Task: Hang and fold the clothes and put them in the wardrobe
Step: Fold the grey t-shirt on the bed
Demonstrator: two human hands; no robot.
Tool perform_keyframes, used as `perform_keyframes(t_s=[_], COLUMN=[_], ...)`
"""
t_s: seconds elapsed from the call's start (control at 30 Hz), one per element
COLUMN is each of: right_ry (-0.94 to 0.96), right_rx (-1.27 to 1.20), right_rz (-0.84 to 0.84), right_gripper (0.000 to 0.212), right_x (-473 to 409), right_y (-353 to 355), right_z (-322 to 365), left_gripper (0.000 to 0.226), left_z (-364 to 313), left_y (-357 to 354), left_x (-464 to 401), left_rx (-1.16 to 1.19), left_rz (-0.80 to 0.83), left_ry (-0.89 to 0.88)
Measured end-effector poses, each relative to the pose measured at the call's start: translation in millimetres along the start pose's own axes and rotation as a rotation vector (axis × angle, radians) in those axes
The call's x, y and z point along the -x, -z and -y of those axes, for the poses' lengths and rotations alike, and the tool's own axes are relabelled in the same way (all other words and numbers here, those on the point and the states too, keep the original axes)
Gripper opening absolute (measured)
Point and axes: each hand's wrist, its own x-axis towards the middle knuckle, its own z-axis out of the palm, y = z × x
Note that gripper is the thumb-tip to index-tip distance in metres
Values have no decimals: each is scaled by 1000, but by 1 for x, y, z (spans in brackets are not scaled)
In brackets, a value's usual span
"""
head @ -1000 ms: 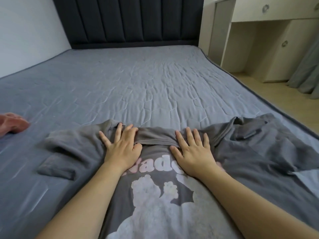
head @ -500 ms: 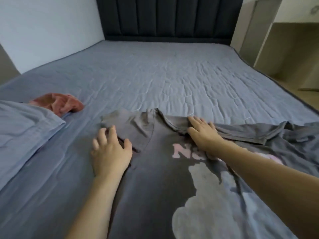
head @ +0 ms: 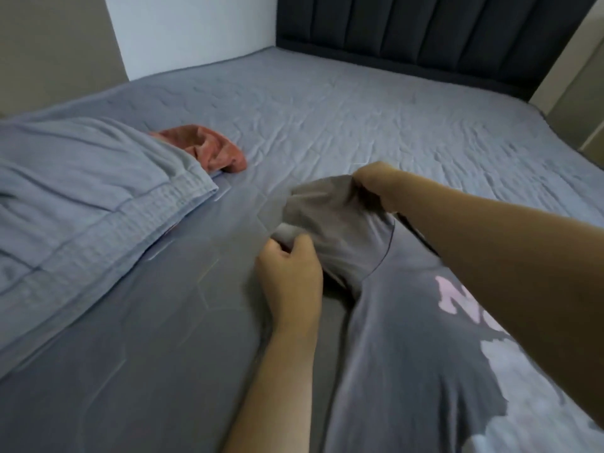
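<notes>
Dark grey cotton T-shirt (head: 402,338): pink lettering and pale white-grey print, right of the left hand's fingers (head: 295,245). Quilted blue-grey bedsheet (head: 359,125). Light blue ribbed-hem garment (head: 98,197). Crumpled rust-red cloth (head: 212,148). Dark navy channelled headboard (head: 425,31).

Home bedroom, bed (head: 327,125) with padded headboard (head: 425,31), strewn clothes

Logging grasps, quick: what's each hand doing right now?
Left hand: grips the sleeve of the grey T-shirt.
Right hand: pinches the same sleeve's far edge.

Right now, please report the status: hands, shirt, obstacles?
Left hand and right hand both grip grey T-shirt sleeve. Shirt on bed, unfolded. Nothing blocking.
</notes>
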Motion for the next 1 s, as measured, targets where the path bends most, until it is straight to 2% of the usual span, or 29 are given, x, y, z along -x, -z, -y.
perform_keyframes(t_s=[0.07, 0.1, 0.17, 0.2, 0.27, 0.33, 0.4, 0.43, 0.47, 0.53, 0.6, 0.63, 0.67, 0.73, 0.83, 0.93, 1.0], right_ry=[-18, -26, -69, -119, -243, -366, -421, -415, -402, -351, -283, -260, -253, -244, -86, 92, 44], right_rx=[-203, -275, -332, -319, -258, -268, -301, -263, -186, 64, 370, 496, 581, 699, 1030, 1097, 1058], right_rz=[-26, -64, -151, -184, -169, -37, 165, 257, 323, 345, 186, 86, 14, -18, -117, -273, -335], right_gripper=[16, 13, 13, 14, 13, 41, 69, 74, 70, 40, 9, 2, 7, 19, 25, 36, 45], right_x=[9, 14, 26, 33, 47, 62, 73, 76, 76, 72, 65, 60, 57, 55, 59, 75, 93], right_y=[20, 34, 67, 83, 106, 116, 120, 119, 118, 114, 107, 104, 103, 95, 87, 103, 128], right_z=[-7, -13, -30, -41, -61, -76, -82, -82, -82, -74, -70, -72, -77, -92, -120, -146, -166], left_gripper=[12, 21, 39, 40, 31, 27, 31, 37, 47, 64, 66, 63, 57, 48, 46, 53, 63], left_z=[-9, -15, -18, -16, -4, 11, 20, 22, 23, 25, 29, 32, 32, 34, 42, 52, 57], left_y=[-8, -12, -23, -30, -39, -42, -43, -43, -43, -42, -43, -43, -44, -45, -46, -45, -45], left_x=[18, 28, 48, 60, 88, 107, 110, 108, 106, 101, 100, 99, 98, 94, 92, 95, 98], left_rx=[-68, -98, -247, -419, -749, -867, -852, -843, -855, -937, -1019, -1040, -1051, -1052, -1024, -1086, -1163], left_rz=[43, 129, 471, 663, 992, 1184, 1173, 1139, 1097, 1015, 961, 948, 942, 937, 928, 944, 945], left_ry=[-249, -396, -710, -843, -972, -942, -899, -886, -876, -859, -832, -833, -847, -885, -897, -922, -929])
